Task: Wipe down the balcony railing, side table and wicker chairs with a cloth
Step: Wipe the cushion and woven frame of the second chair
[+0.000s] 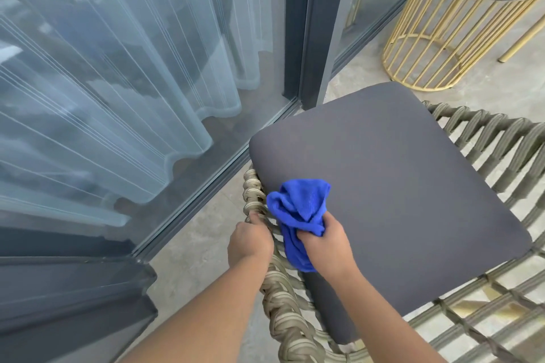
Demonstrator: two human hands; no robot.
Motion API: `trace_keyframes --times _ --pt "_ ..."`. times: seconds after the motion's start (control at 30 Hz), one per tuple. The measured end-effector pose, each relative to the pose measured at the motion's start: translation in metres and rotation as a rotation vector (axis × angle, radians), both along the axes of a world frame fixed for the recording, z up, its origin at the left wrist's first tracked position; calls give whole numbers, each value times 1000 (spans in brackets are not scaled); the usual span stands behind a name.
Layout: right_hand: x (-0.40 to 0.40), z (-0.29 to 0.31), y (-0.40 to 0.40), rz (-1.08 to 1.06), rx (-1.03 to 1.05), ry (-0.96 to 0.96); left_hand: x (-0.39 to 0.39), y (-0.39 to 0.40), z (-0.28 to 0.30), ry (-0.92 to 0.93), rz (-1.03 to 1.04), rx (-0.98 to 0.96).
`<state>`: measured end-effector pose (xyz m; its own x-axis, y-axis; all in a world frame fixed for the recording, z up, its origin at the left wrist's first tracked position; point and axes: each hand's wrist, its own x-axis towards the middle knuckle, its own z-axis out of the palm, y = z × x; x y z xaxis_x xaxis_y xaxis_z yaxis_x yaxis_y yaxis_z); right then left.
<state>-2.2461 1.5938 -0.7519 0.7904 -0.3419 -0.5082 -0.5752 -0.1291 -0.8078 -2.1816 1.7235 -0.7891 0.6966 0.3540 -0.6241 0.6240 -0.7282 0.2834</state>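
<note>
Sheer pale curtain (118, 82) hangs behind the glass door (182, 186) on the left, its hem in folds near the dark door frame (312, 23). Below lies the grey floor (200, 244). The left hand (250, 240) grips the braided rim (255, 200) of the wicker chair (486, 330), fingers curled over the rope at the chair's left edge. Just beside it, the right hand (330, 240) holds a bunched blue cloth (300, 212), fingers closed round its middle; the cloth rests where the rim meets the grey cushion (398, 186), its upper part on the cushion and its tail hanging down between the hands. The cushion fills the chair's seat, with woven straps running round its right and near sides. At upper right, well apart, stands a gold wire stool (436, 38) with a dark padded top.
</note>
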Motion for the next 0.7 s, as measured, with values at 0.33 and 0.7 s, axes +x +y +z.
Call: trace_keyframes --times 0.33,0.7 --pt "60 -42 26 302 -84 5 3 5 -14 4 50 -34" --pt "-44 -51 14 318 -172 146 4 1 -6 10 0 3"
